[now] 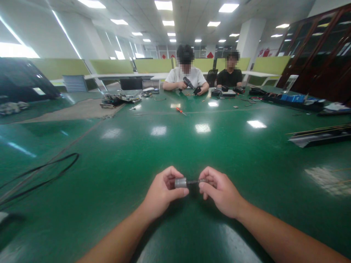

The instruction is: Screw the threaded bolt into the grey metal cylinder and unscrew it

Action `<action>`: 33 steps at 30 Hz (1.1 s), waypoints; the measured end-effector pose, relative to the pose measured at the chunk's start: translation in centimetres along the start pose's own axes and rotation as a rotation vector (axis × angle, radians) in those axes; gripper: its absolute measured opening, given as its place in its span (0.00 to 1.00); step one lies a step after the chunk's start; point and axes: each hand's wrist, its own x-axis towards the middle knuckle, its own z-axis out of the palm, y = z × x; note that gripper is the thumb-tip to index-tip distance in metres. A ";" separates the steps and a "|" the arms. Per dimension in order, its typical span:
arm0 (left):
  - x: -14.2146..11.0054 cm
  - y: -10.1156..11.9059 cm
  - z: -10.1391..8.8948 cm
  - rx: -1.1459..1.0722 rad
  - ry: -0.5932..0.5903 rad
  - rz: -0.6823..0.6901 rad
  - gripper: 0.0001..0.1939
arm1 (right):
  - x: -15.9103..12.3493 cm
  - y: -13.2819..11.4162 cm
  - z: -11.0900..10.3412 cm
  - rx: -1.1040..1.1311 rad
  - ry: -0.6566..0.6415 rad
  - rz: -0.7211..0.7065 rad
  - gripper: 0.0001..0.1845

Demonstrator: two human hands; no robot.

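Note:
Between my two hands, just above the green table, is a short grey metal cylinder [180, 183] with a thin dark rod [193, 182] running out of its right side. It lies level; its exact kind I cannot make out. My left hand [166, 188] has its thumb and fingers closed round the cylinder. From the other side, my right hand [218, 188] pinches the far end of the rod with thumb and forefinger. Its fingertips partly hide that end, so I cannot tell whether a separate small piece sits there.
An orange-handled screwdriver [179, 110] lies farther up the green table [164, 149]. Across it, a person in white [171, 76] holds a power drill [188, 82]; another person in black [229, 77] sits alongside. A black cable [59, 164] loops at left, and long dark trays [323, 135] lie right.

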 end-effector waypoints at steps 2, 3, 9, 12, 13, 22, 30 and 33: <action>0.0 0.0 0.0 0.002 0.004 -0.002 0.21 | 0.0 0.1 -0.1 -0.005 0.001 -0.001 0.02; 0.0 0.1 0.1 0.003 0.007 -0.003 0.21 | 0.0 0.1 -0.1 -0.008 0.005 -0.002 0.02; 0.0 0.0 0.1 -0.005 0.010 0.005 0.20 | -0.1 0.2 -0.3 -0.029 0.030 -0.014 0.02; 0.1 -0.2 0.0 -0.009 -0.001 0.001 0.20 | -0.1 0.2 -0.3 -0.009 0.027 -0.015 0.01; 0.1 -0.2 0.0 -0.009 -0.001 0.001 0.20 | -0.1 0.1 -0.3 -0.001 0.027 -0.015 0.01; 0.1 -0.1 0.0 -0.014 -0.001 0.004 0.20 | -0.1 0.2 -0.2 0.025 0.041 -0.006 0.04; 0.2 -0.2 0.0 -0.021 0.025 0.007 0.20 | -0.1 0.1 -0.1 0.034 0.062 0.005 0.03; 0.2 -0.2 0.0 -0.017 0.030 0.010 0.19 | 0.0 -0.1 -0.1 0.037 0.064 0.007 0.02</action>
